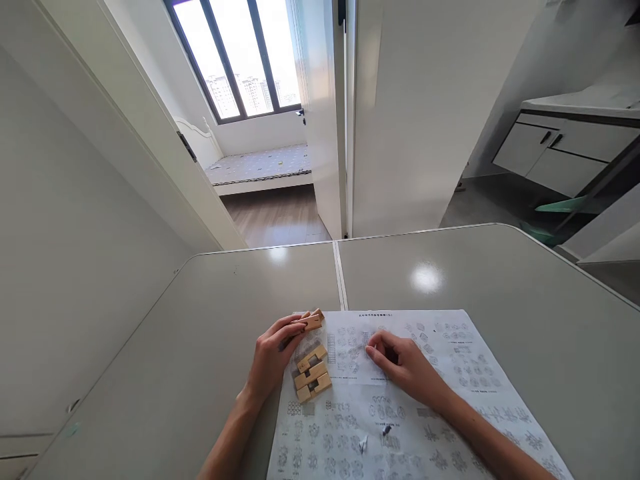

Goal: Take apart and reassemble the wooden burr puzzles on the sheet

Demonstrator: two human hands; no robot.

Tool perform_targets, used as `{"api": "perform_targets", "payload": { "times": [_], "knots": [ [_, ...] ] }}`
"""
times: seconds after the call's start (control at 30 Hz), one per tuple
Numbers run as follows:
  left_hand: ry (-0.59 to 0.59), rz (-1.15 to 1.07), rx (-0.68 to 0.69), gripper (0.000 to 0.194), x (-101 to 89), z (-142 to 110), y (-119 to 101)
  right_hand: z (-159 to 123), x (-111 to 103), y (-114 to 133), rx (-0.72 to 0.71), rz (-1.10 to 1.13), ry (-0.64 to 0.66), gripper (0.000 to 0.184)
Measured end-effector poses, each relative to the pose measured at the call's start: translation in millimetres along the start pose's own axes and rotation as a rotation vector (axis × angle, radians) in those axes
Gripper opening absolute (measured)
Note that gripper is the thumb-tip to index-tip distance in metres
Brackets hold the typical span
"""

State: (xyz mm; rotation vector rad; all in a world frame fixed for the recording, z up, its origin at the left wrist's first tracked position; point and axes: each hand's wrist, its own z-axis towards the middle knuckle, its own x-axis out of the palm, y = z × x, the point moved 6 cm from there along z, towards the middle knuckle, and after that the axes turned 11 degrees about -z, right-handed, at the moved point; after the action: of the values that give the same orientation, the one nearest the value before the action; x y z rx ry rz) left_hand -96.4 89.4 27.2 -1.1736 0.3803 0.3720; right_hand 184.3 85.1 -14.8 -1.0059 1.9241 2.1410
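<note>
My left hand (pixel 280 343) has its fingers and thumb closed around a notched wooden puzzle piece (pixel 313 323) at the top left of a printed sheet. Just below lie several more notched wooden blocks (pixel 313 373), set side by side in a slanted row. The large paper sheet (pixel 350 393) carries rows of small line drawings of puzzle pieces and assemblies, with a title along its top edge. Over the sheet's middle rests my right hand (pixel 400 360), fingers curled and thumb against the fingertips. Whether anything sits in that pinch cannot be made out.
The sheet lies on a pale glossy table (pixel 240 300) with a seam down its middle. Two small dark and silvery bits (pixel 386 431) are on the paper's lower part. Beyond the table stand an open door (pixel 320 120), a bed (pixel 265 163) and a white cabinet (pixel 560 143).
</note>
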Motion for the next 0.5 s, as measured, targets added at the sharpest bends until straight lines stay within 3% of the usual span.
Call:
{"api": "perform_targets", "payload": {
  "times": [0.33,0.43,0.5],
  "knots": [
    [-0.295,-0.541,-0.593,0.060,-11.8,-5,1,1,-3,6,-0.023,0.019,-0.039,0.033],
    [-0.255,-0.683,-0.654,0.060,-4.9,-9,-16,1,-3,4,-0.033,0.019,-0.046,0.031],
    [-0.143,-0.791,-0.696,0.059,9.1,-17,-32,2,-3,4,-0.035,0.015,-0.050,0.030]
  ]
}}
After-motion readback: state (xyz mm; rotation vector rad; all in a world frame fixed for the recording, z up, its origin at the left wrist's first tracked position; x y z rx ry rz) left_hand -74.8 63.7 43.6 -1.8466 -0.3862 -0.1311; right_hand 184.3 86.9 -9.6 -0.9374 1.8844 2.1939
